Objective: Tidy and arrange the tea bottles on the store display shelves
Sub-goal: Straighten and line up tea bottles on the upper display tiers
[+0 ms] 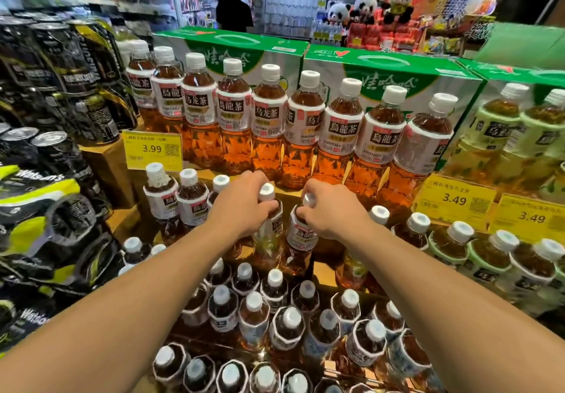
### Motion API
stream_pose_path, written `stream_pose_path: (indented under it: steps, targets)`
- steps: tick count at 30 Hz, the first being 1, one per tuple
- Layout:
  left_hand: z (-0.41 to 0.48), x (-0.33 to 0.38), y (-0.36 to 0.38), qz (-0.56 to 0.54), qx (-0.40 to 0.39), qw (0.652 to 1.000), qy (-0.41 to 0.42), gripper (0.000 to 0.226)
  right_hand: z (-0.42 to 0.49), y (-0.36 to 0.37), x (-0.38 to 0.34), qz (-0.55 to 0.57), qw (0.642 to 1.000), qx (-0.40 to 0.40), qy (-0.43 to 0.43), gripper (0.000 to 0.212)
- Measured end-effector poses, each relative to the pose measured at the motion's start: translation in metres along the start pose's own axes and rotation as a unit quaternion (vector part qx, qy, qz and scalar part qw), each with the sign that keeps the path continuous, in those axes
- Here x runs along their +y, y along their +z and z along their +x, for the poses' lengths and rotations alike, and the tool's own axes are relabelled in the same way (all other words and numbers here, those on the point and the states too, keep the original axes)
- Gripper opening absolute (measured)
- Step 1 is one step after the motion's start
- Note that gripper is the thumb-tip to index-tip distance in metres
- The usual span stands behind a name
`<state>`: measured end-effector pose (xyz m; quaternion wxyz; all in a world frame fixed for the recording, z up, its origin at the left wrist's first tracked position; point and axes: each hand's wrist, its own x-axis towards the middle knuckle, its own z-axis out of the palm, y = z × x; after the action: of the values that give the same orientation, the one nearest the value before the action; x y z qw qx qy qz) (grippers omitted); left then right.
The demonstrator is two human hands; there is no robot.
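Currently both hands working middle shelf [321, 271]: left hand [244, 209] gripping neck of tea bottle [269, 239], right hand [333, 210] pinching neck of neighbouring bottle [301, 236]. Probably squaring labels forward, closing row gap.

A retail shop is shown. Rows of identical tea bottles [232, 111] are ranged on stepped wooden shelves [104, 166]. Yellow price tags [152, 149] are fixed along the shelf edges, green drink cartons [394, 65] are stacked behind, and panda plush toys [397, 1] are displayed among packaged goods beyond.
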<state>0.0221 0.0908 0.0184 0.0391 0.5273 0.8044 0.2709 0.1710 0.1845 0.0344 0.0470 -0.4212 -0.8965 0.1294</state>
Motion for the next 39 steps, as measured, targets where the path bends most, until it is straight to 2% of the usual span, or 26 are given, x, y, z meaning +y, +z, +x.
stream_pose_path:
  steps: [5,13,22,27,31,35,39]
  targets:
    - [0.001,0.001,-0.034,-0.005,0.059,0.997,0.041,0.026,0.01,0.003,-0.016,0.013,1.0,-0.003,-0.01,0.04]
    - [-0.011,-0.013,-0.054,-0.003,0.04,0.997,0.065,0.026,0.033,0.012,-0.052,0.035,0.996,-0.048,-0.07,0.033]
    - [-0.02,-0.02,-0.055,-0.018,0.032,0.997,0.069,0.026,0.04,0.009,-0.07,-0.021,0.991,-0.068,-0.115,0.047]
    - [-0.022,-0.018,-0.054,-0.016,0.033,0.997,0.07,0.026,0.041,0.008,-0.069,-0.026,0.99,-0.066,-0.125,0.044]
    - [-0.022,-0.011,-0.054,0.003,0.035,0.997,0.072,0.028,0.038,0.011,-0.059,0.034,0.992,-0.055,-0.106,0.045]
    - [-0.022,0.007,-0.049,0.0,0.024,0.997,0.076,0.031,0.017,0.0,-0.028,0.064,0.995,-0.012,-0.081,0.043]
    - [-0.023,0.038,-0.035,-0.023,0.01,0.995,0.094,0.036,-0.021,-0.038,0.031,0.026,0.999,0.015,-0.016,0.014]
